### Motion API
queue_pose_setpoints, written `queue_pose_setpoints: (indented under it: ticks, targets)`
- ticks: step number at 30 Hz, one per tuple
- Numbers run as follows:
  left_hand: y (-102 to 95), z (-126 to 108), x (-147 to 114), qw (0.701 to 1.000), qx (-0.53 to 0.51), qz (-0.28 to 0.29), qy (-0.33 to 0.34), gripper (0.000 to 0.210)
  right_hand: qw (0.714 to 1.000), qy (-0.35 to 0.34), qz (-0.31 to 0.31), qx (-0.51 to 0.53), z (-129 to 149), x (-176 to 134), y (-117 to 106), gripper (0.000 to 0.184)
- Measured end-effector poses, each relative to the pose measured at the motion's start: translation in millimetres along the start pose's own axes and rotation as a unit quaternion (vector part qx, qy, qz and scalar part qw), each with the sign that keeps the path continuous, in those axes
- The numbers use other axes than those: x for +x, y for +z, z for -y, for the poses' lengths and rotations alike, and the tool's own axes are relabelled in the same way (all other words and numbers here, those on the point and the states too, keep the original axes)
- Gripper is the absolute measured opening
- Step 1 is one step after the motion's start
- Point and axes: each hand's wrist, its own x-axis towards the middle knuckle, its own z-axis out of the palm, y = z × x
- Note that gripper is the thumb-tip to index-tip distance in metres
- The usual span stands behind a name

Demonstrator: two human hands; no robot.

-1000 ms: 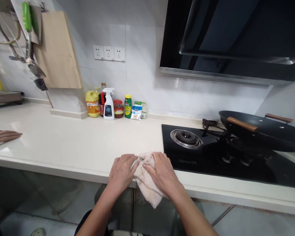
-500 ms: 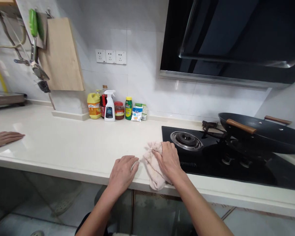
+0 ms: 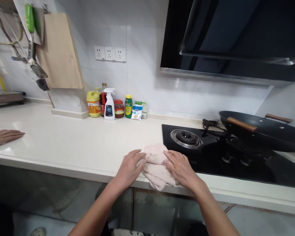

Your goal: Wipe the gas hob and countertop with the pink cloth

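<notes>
A pale pink cloth [image 3: 158, 168], loosely folded and marked with brownish stains, lies at the counter's front edge beside the cooktop, its lower corner hanging slightly over. My left hand [image 3: 130, 166] is at the cloth's left side, thumb and fingers apart, fingertips at its edge. From the other side, my right hand [image 3: 180, 166] rests on the cloth's right part with fingers stretched out and thumb apart. Part of the cloth is hidden beneath that hand.
A black glass cooktop [image 3: 211, 164] lies to the right, with a wok [image 3: 265, 131] on its far burner. Bottles and packets, including a white spray bottle [image 3: 109, 106], line the wall. Another person's hand [image 3: 6, 137] lies flat on the counter [image 3: 71, 144] at left. A range hood [image 3: 226, 36] overhangs.
My left hand has moved right to the cloth. My right hand has loosened from its bunched hold and shifted right and slightly down. The cloth now lies flatter, with its top part smoothed out.
</notes>
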Motion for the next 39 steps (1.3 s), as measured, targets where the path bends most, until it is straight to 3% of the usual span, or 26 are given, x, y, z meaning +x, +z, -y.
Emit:
queue_pose_setpoints:
  ticks: [4,8,12,16,20,25,32,39]
  targets:
    - [5.7,-24,19,0.999,0.003,0.039,0.014,0.049,0.996,0.079,-0.017,-0.048,-33,-25,4,0.055]
    - [-1.9,-47,35,0.999,0.026,0.017,0.037,0.065,0.987,0.131,-0.043,-0.086,-56,-44,16,0.054]
    - [1.0,-66,44,0.994,0.005,0.068,0.083,0.051,0.986,0.127,-0.049,-0.092,-59,-48,20,0.054]
    - [25.7,-77,55,0.989,0.057,0.098,0.095,0.040,0.989,0.109,-0.034,-0.091,-61,-42,10,0.053]
    - [43.3,-80,69,0.985,0.097,0.134,0.045,0.047,0.991,0.098,-0.011,-0.089,-64,-39,2,0.054]
    - [41.2,-83,69,0.979,0.121,0.159,0.050,0.056,0.988,0.121,-0.034,-0.091,-63,-42,8,0.053]
    - [23.7,-64,31,0.989,0.086,0.093,0.076,0.039,0.989,0.108,-0.043,-0.090,-67,-44,14,0.053]
    - [-18.8,-2,24,0.988,0.113,0.104,-0.006,0.039,0.990,0.114,-0.036,-0.077,-67,-45,12,0.053]
